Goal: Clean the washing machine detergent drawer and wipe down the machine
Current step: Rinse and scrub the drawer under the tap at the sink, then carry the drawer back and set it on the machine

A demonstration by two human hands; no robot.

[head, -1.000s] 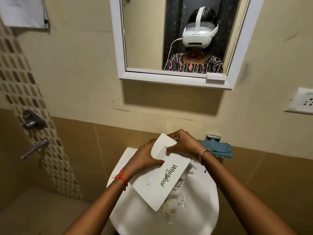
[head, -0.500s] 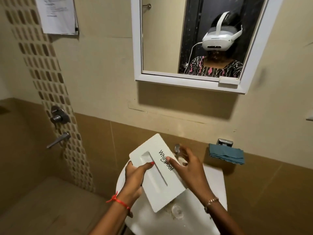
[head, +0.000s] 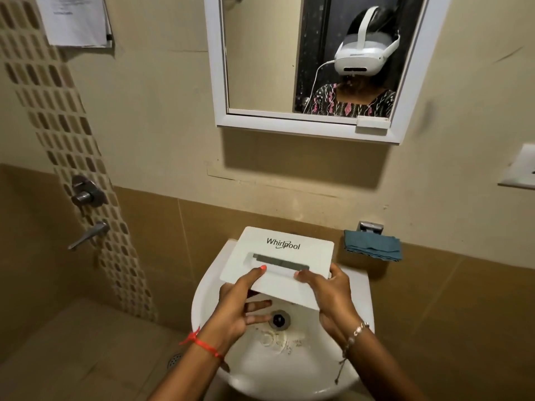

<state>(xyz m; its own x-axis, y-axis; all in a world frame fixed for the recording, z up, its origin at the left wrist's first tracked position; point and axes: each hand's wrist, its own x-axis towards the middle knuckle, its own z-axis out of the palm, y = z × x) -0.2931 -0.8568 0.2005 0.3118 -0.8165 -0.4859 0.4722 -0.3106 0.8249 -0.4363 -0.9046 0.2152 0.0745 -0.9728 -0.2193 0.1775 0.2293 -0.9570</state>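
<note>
The white detergent drawer (head: 285,257), its front panel marked Whirlpool and facing up, is held level over the white sink (head: 252,369). My left hand (head: 237,302) grips its near left edge, thumb on top and fingers underneath. My right hand (head: 330,296) grips the near right edge, thumb on the panel beside the handle recess. The drawer's body behind the panel is hidden. The washing machine is not in view.
A folded blue cloth (head: 373,246) lies on a holder on the wall right of the sink. The sink drain (head: 279,319) shows below the drawer, with white residue near it. A mirror (head: 312,62) hangs above; shower valves (head: 86,195) sit on the left wall.
The drawer has been turned from a slanted hold to level, with the logo now reading upright at the far side. My right hand went from open beside it to gripping its right edge.
</note>
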